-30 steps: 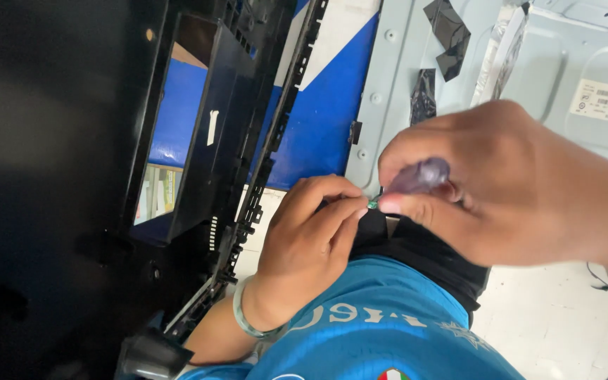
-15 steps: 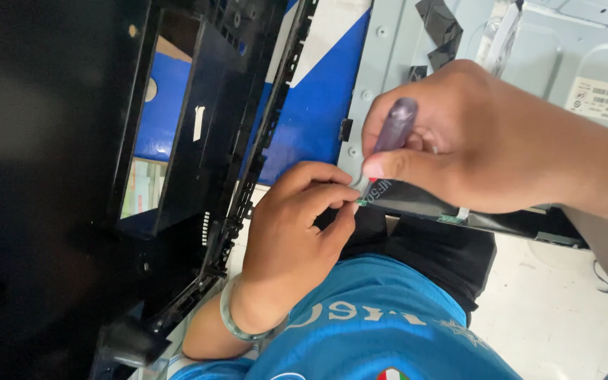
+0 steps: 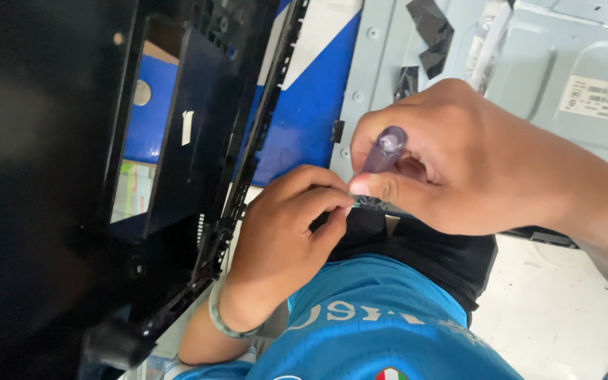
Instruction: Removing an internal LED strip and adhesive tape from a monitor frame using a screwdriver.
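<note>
The right hand (image 3: 459,169) has tipped the purple-handled screwdriver (image 3: 383,149) upright, gripping it at the grey metal panel's (image 3: 543,70) near edge; left hand (image 3: 283,239) pinches its tip. Driving; next needs steady downward pressure

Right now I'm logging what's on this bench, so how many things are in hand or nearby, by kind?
Screwdriver with translucent purple handle, held in the right hand: 1
Black plastic frame, beside the left hand: 1
Grey metal back panel: 1
Black tape pieces: 2
Total: 5

Bright daylight; dark, blurred left edge
</note>
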